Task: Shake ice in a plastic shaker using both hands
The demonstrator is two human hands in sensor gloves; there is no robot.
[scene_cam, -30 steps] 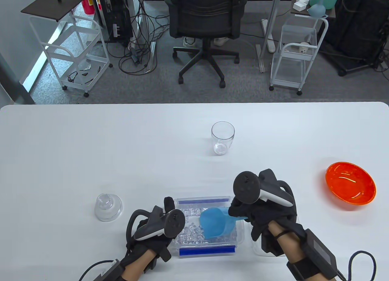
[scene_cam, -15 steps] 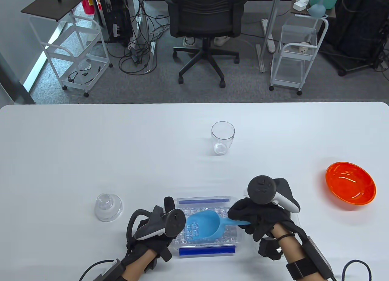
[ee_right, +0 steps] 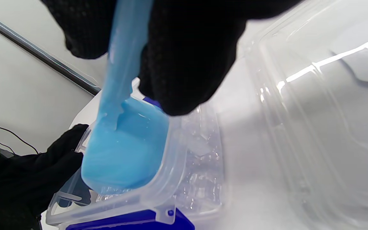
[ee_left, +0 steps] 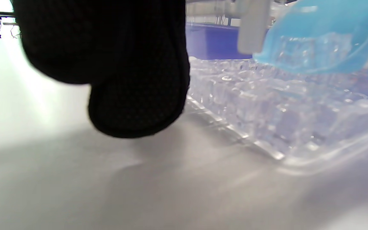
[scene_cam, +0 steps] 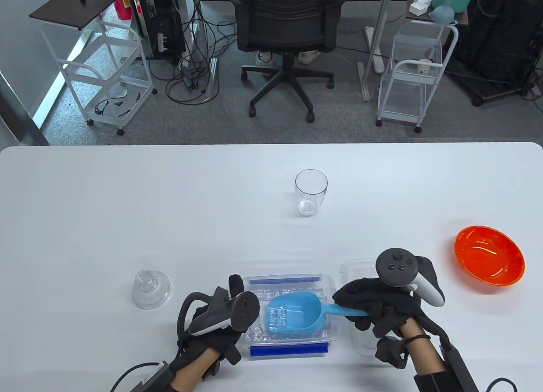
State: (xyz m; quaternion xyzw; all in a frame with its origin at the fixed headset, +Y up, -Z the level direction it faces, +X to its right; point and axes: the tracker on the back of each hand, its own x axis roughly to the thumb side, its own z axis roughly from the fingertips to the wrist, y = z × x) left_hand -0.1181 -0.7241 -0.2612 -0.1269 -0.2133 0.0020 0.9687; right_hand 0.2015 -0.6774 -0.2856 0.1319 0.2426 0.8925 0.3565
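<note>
A clear ice box (scene_cam: 333, 328) with blue clips sits at the table's front edge, full of ice cubes (scene_cam: 261, 330). My right hand (scene_cam: 369, 307) grips the handle of a blue scoop (scene_cam: 295, 315), which holds some ice over the box. The scoop also shows in the right wrist view (ee_right: 123, 153) and the left wrist view (ee_left: 324, 38). My left hand (scene_cam: 220, 320) rests against the box's left side; its fingers (ee_left: 133, 80) hang by the box wall (ee_left: 267, 127). The clear shaker cup (scene_cam: 311, 192) stands empty mid-table. Its domed lid (scene_cam: 151, 288) lies at the left.
The box's clear lid (scene_cam: 354, 273) lies on the table under my right hand, and shows in the right wrist view (ee_right: 324, 127). An orange bowl (scene_cam: 489, 255) sits at the right. The table's far edge faces an office chair (scene_cam: 286, 35) and carts.
My right hand has drawn back to the right, pulling the scoop through the ice; the scoop now lies level with ice cubes in it. My left hand has not moved.
</note>
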